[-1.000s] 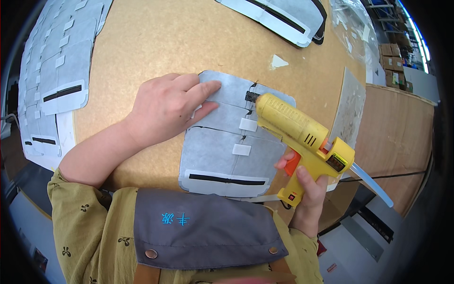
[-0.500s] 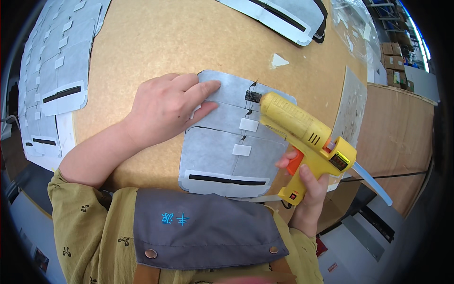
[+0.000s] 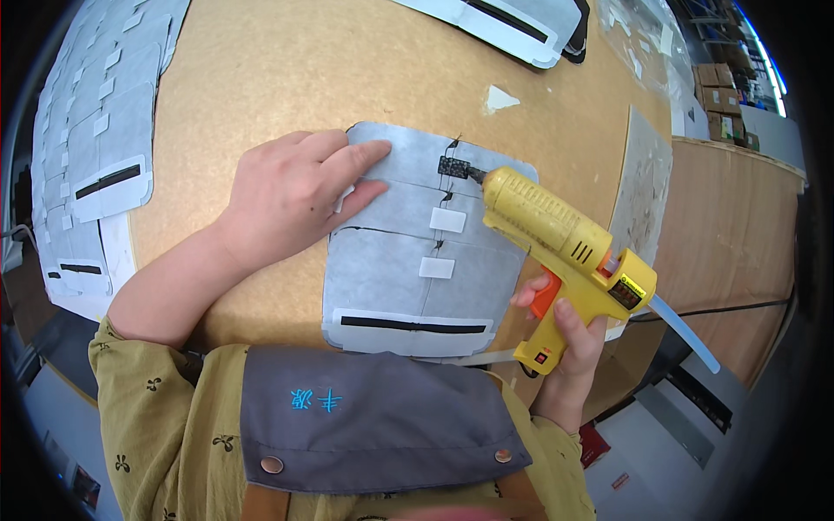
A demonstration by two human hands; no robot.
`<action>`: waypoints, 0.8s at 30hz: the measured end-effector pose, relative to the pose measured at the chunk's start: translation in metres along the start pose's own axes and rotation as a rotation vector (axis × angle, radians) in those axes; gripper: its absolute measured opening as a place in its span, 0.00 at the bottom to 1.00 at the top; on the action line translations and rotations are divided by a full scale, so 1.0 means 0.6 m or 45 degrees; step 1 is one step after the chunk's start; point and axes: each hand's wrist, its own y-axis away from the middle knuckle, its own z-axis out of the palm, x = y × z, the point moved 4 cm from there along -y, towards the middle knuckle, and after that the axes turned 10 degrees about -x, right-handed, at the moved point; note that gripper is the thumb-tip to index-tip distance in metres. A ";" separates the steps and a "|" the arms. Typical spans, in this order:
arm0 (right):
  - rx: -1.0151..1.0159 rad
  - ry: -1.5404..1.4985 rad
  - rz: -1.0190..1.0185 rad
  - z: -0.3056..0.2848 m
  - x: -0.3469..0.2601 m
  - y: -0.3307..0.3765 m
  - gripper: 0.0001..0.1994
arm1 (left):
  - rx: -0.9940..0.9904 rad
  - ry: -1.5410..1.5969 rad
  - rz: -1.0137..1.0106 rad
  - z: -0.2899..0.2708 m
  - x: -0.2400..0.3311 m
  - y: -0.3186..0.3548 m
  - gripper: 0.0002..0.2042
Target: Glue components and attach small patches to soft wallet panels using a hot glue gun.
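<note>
My right hand (image 3: 580, 346) grips the handle of a yellow hot glue gun (image 3: 547, 221), with a finger at its orange trigger. Its dark nozzle points left and meets the edge of a black textured patch (image 3: 453, 167) on a grey fabric panel (image 3: 391, 278). A translucent glue stick (image 3: 691, 334) sticks out of the gun's back. Two white tabs (image 3: 447, 220) lie below the patch. At the panel's upper left, my left hand (image 3: 291, 195) rests with index finger and thumb reaching onto it. A small white piece (image 3: 344, 200) shows between thumb and curled fingers, partly hidden.
Several overlapping grey panels (image 3: 113, 148) with white tabs lie at the left. Another panel (image 3: 512, 26) is at the far edge. A white scrap (image 3: 499, 99), a stained board (image 3: 641, 187) and a clear plastic bag (image 3: 638, 39) with scraps lie to the right.
The nozzle has drawn back to the right, from over the black patch to its right edge. My left hand keeps its place on the panel. The whole view has shifted slightly.
</note>
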 end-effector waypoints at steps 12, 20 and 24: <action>-0.189 -0.153 -0.020 -0.001 0.007 0.008 0.18 | -0.007 0.009 -0.004 -0.001 -0.001 -0.001 0.17; -0.241 -0.164 0.040 0.004 0.010 -0.011 0.21 | -0.025 0.011 -0.010 -0.002 -0.001 0.000 0.16; -0.270 -0.221 0.008 0.010 0.009 -0.014 0.21 | -0.033 0.006 0.003 0.000 -0.001 0.000 0.17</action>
